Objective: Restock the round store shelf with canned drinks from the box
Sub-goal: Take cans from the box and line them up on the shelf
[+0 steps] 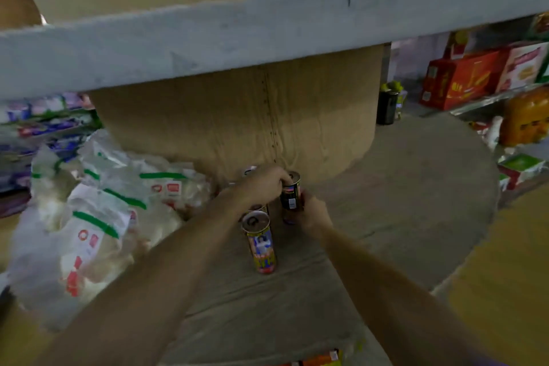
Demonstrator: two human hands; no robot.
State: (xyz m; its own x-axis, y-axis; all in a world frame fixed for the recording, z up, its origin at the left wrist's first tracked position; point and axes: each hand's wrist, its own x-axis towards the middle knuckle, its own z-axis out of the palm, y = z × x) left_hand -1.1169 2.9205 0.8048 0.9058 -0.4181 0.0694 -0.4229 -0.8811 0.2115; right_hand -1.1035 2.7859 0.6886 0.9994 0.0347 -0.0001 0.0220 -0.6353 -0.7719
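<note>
Both hands hold one dark can [291, 192]: left hand [263, 184] grips its rim, right hand [310, 211] its base. Bare round shelf [416, 187] lies open rightward; crinkly plastic bags [98, 211] crowd the left.

No legible text is found on the can [291, 194] gripped by the fingers [279, 180]; all printing is blurred.

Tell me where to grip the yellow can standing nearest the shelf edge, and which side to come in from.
Grip the yellow can round its upper body, just below the rim, probably coming from the near, open side. It stands upright and alone on the round shelf; the left hand and right hand crowd the dark can behind it, and the white bags lie to the left.
</note>
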